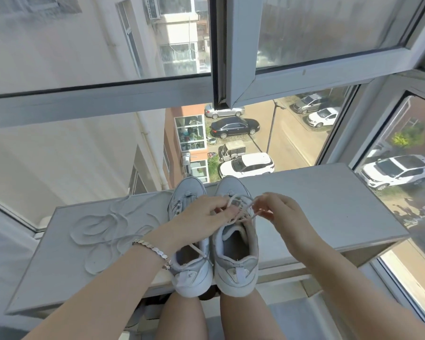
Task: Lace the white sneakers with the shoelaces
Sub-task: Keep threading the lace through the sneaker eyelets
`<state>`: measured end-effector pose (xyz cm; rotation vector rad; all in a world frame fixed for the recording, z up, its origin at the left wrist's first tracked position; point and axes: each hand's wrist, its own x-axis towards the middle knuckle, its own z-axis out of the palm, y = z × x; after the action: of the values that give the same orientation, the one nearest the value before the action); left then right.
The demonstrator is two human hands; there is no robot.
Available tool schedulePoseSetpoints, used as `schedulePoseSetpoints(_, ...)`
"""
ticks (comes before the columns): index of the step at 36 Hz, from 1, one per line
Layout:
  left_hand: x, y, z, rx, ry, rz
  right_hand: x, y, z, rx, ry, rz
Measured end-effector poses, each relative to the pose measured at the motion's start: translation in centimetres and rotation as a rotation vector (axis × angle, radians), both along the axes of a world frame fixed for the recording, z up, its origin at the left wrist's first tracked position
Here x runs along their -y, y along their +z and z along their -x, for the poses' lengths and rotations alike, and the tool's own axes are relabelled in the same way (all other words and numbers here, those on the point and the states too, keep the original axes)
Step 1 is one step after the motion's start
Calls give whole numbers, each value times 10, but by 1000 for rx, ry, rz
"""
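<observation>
Two white sneakers stand side by side on a white sill, toes pointing away from me: the left sneaker (192, 271) and the right sneaker (236, 263). A white shoelace (243, 208) runs through the right sneaker's upper eyelets. My left hand (201, 214) lies across both shoes and pinches the lace near the tongue. My right hand (277, 212) pinches the other lace end just right of the shoe. A second loose shoelace (101, 231) lies tangled on the sill to the left.
The white sill (329, 204) is narrow, with its front edge near my knees (231, 315). Window panes and a grey frame (108, 99) rise directly behind the shoes; an open sash (241, 69) hangs above. A bracelet sits on my left wrist (152, 249).
</observation>
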<state>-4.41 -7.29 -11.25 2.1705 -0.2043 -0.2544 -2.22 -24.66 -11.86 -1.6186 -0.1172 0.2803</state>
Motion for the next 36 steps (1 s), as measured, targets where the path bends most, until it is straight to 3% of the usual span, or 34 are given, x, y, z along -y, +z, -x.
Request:
schedulePoseSetpoints(6, -2, -5, -1, 49, -81, -193, 5, 9, 3, -2, 27, -139)
schedulePoseSetpoints(12, 10, -10, 4, 205, 109, -259, 6, 12, 0, -81, 12, -341)
schedulePoseSetpoints(18, 19, -12, 10, 323, 119, -363, 5, 22, 2, 18, 218, -180)
schedulePoseSetpoints(22, 19, -15, 12, 315, 134, -280, 10, 41, -7, 62, 165, -164)
schedulePoseSetpoints(24, 20, -8, 14, 237, 212, -132, 15, 53, -13, 47, 120, -18)
schedulePoseSetpoints(26, 19, 0, 13, 157, 315, 43, 24, 56, -19, 108, 87, 303)
schedulePoseSetpoints(28, 13, 6, 12, 168, 369, 109, 37, 49, -25, 211, 81, 654)
schedulePoseSetpoints(30, 5, 12, 12, 174, 419, 160, 51, 37, -32, 210, 87, 880)
schedulePoseSetpoints(33, -9, 22, 11, 88, 624, 310, 64, 19, -38, 166, 49, 1043)
schedulePoseSetpoints(36, -24, 32, 10, 21, 794, 411, 73, 13, -40, 128, -107, 969)
